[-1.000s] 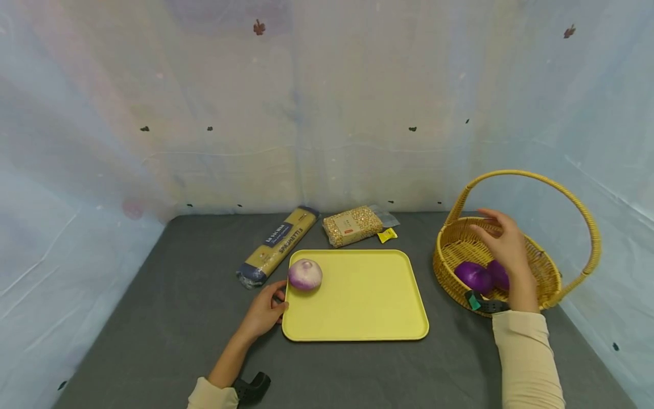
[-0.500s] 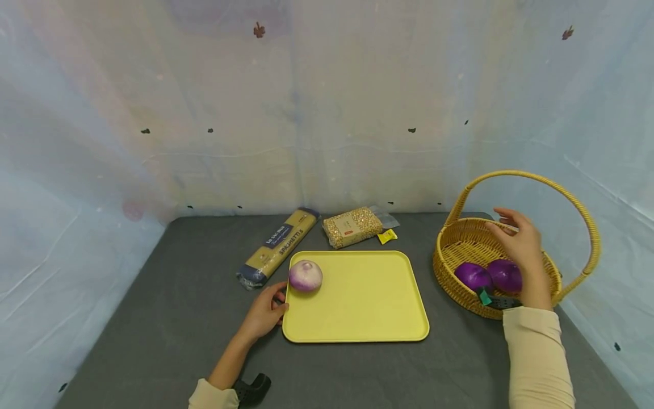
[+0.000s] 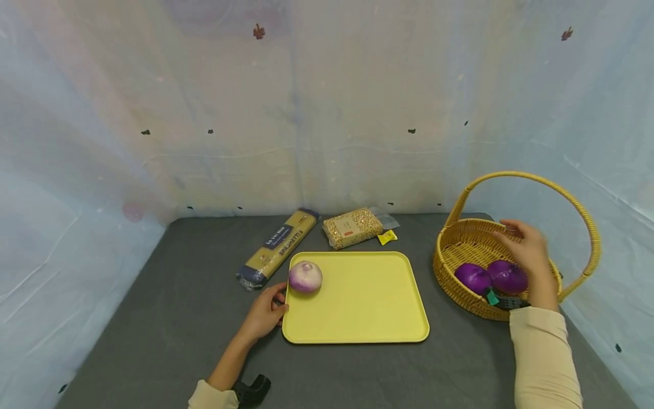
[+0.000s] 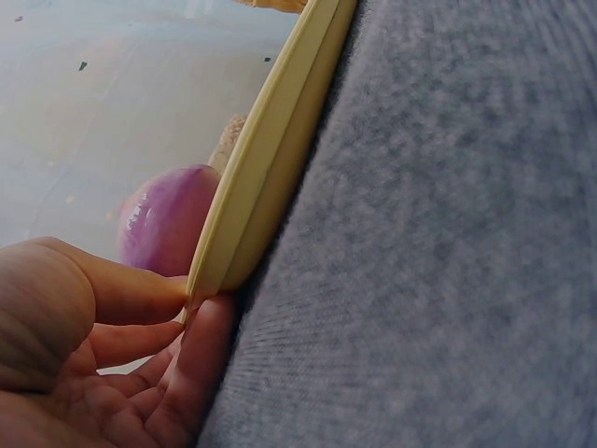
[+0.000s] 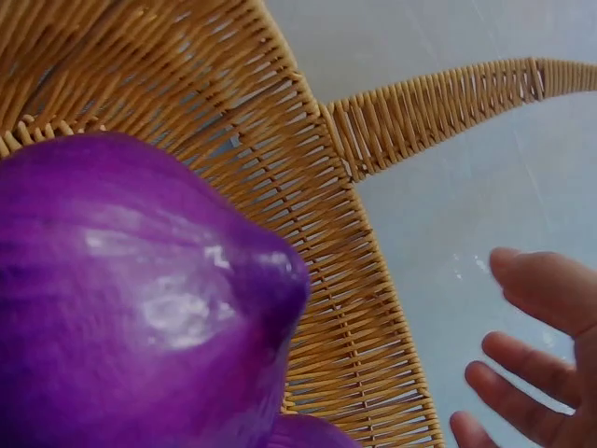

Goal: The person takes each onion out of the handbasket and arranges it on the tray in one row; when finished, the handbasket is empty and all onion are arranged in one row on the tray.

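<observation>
In the basket lie two onions; the right hand hovers near.

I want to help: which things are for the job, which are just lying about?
Probably for the job:
yellow tray, pinched by left grip
pale onion on it
basket with two purple onions, near right grip

Probably lying about:
spaghetti packet
grain bag
small yellow packet

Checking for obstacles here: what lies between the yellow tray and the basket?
Nothing but a bare strip of dark grey tabletop separates the tray from the basket, as the head view shows.
</observation>
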### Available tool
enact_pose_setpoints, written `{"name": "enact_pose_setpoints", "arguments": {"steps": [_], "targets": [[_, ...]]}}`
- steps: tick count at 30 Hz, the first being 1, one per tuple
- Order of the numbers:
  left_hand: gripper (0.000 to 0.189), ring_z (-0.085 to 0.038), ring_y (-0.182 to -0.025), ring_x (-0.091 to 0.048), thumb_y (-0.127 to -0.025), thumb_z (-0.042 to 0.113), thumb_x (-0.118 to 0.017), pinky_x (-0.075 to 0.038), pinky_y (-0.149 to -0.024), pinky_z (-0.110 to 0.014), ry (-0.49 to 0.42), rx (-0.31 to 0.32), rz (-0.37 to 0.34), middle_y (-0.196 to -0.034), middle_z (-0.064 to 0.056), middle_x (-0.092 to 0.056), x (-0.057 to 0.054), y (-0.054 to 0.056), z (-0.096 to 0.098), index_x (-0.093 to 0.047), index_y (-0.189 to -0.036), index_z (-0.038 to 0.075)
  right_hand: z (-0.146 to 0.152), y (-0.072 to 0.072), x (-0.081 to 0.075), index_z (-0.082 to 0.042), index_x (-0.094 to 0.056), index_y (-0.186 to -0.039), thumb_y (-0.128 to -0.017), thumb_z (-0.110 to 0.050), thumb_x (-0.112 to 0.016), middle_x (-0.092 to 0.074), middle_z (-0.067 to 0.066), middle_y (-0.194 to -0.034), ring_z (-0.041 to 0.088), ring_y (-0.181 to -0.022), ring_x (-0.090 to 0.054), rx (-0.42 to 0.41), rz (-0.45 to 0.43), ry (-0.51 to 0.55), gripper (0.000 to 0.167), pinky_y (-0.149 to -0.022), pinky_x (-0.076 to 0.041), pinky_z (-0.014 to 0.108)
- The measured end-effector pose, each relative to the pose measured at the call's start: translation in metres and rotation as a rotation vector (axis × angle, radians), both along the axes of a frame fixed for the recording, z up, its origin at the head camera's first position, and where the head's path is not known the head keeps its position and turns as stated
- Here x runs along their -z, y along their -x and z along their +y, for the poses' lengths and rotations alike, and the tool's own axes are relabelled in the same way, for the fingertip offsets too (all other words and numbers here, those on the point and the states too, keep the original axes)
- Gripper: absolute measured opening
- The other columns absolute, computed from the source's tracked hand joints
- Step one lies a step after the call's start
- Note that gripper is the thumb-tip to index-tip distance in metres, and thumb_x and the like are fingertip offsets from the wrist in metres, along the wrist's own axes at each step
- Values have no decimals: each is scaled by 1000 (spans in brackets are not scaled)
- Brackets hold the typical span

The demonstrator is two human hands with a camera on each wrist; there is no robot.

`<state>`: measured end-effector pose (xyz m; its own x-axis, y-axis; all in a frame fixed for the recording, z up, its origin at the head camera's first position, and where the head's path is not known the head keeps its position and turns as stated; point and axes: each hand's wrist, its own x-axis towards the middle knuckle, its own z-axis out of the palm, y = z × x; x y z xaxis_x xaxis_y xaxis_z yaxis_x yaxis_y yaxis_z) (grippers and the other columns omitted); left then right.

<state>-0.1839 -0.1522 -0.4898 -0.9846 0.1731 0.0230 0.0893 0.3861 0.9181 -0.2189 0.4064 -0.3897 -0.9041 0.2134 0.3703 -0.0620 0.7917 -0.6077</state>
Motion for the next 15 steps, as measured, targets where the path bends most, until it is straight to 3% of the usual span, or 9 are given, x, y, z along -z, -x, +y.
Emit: {"name": "enact_pose_setpoints", "arguments": {"steps": [3, 5, 15], "targets": [[48, -13, -56, -50, -82, -8, -59, -52, -44, -26, 12, 6, 12, -90, -12, -50, 0, -1, 0, -48, -129, -6, 3, 2, 4, 6, -49, -128, -93, -28, -57, -50, 33, -121, 45, -108, -47, -17, -42, 6, 50, -84, -41, 56], [48, -13, -56, -50, -82, -8, -59, -51, -44, -26, 15, 5, 8, -90, -12, -50, -1, -1, 0, -48, -129, -6, 4, 2, 6, 6, -48, -129, -93, -30, -56, -49, 33, -123, 48, -110, -45, -17, -69, 12, 51, -87, -39, 60], [48, -13, -54, -50, -82, -9, -60, -50, -44, -25, 12, -2, 5, -89, -11, -51, 0, 0, 0, -49, -129, -5, 12, 3, 20, 9, -44, -130, -93, -34, -55, -47, 36, -123, 52, -111, -45, 19, -171, 12, 57, -87, -40, 62]]}}
